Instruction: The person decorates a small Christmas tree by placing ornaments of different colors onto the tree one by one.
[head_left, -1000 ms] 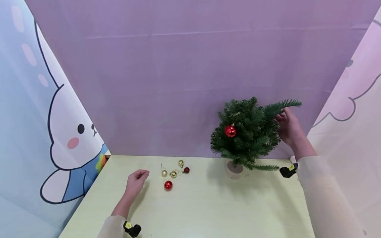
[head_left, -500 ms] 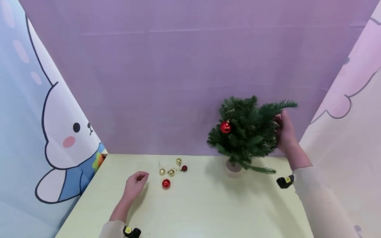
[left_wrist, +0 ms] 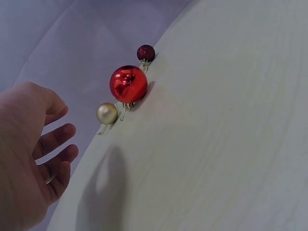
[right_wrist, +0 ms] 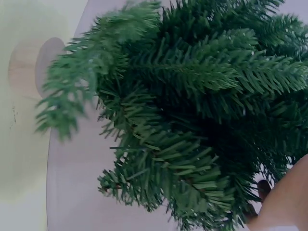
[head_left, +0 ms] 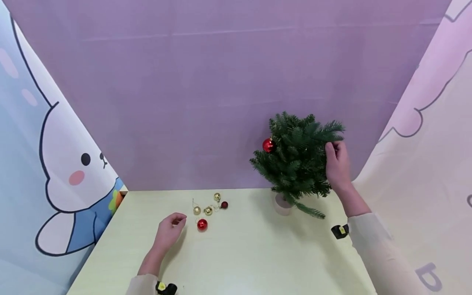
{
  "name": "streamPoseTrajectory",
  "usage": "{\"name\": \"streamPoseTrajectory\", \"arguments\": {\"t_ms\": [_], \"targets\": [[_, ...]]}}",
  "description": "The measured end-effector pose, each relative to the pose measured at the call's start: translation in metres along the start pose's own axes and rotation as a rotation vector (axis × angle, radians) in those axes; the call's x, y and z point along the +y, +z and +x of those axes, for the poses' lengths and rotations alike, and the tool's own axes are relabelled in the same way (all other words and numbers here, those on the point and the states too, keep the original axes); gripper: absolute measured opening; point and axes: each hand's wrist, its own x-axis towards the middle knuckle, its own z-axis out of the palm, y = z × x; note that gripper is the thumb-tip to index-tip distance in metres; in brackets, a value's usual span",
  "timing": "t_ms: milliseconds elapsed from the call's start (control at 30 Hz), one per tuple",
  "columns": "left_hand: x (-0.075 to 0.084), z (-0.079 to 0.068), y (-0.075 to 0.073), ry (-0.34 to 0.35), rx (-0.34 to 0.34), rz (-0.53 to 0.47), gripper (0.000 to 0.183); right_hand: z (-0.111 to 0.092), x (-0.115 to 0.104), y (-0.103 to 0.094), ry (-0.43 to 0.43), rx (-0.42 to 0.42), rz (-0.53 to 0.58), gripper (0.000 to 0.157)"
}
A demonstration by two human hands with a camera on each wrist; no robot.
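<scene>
A small artificial Christmas tree (head_left: 295, 168) stands on a round pale wooden base (head_left: 282, 206) at the table's back right. My right hand (head_left: 337, 164) grips branches on its right side, thumb in front; the other fingers are partly hidden by needles. In the right wrist view, only part of the hand (right_wrist: 286, 199) shows beside the foliage. One shiny red ball ornament (head_left: 268, 145) hangs on the tree's left side. Over the table's left part, my left hand (head_left: 169, 231) hovers with loosely bent fingers and nothing in them, near another red ball (left_wrist: 128, 84) on the tabletop.
Beside that red ball lie a matte gold ball (head_left: 197, 210), two shiny gold balls (head_left: 208, 211) and a dark red ball (head_left: 224, 205), with thin hanging loops. A purple backdrop (head_left: 206, 102) rises behind the table; printed curtains (head_left: 79, 196) flank it.
The tree has turned, carrying its red ball to the left edge and swinging the right-hand branch inward. My right hand has closed on the branches. The left hand stays nearly still.
</scene>
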Motion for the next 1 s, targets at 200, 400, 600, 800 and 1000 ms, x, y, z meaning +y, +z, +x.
{"name": "streamPoseTrajectory", "arguments": {"t_ms": [200,400,600,800,1000], "targets": [[0.002,-0.005,-0.001,-0.018,-0.062,0.059,0.020,-0.021,-0.029,0.014,-0.146,0.088,0.060,0.040],[0.000,-0.010,-0.002,-0.014,-0.042,0.090,0.022,-0.037,-0.036,0.025,-0.214,0.120,0.076,0.064],[0.006,-0.004,0.002,0.003,-0.045,0.106,0.024,-0.035,-0.016,0.029,-0.207,0.163,0.035,0.069],[0.012,-0.016,0.005,0.019,-0.055,0.178,0.026,-0.046,-0.004,0.028,-0.220,0.192,0.007,0.069],[0.026,-0.023,0.013,0.052,0.001,0.338,0.043,-0.051,-0.007,0.026,-0.244,0.207,0.024,0.065]]}}
